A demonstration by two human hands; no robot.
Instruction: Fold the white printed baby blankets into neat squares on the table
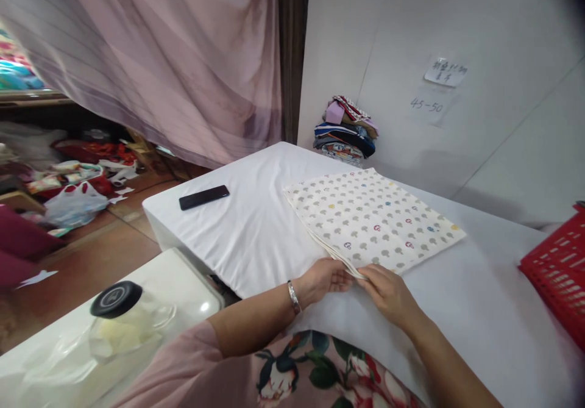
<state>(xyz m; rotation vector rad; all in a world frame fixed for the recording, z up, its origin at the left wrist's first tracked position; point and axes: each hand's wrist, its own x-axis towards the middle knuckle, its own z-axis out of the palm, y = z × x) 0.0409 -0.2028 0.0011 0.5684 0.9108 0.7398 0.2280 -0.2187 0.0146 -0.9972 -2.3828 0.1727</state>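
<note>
Beyond the fingers [375, 279] stands a pale wall [388, 30] — beside it hangs a pink curtain [205, 60]; to the left of the fingers, lower down, lies a reddish-brown floor [98, 252].

White-covered table [256, 231] across mid-frame, its cover slightly creased, folded patterned cloth [365, 213] lying mostly flat right of centre, dark phone [204, 197] left of centre, glossy white side table [192, 280] at lower left, black-topped container [116, 299] on it (clear plastic [167, 318] beside).
</note>
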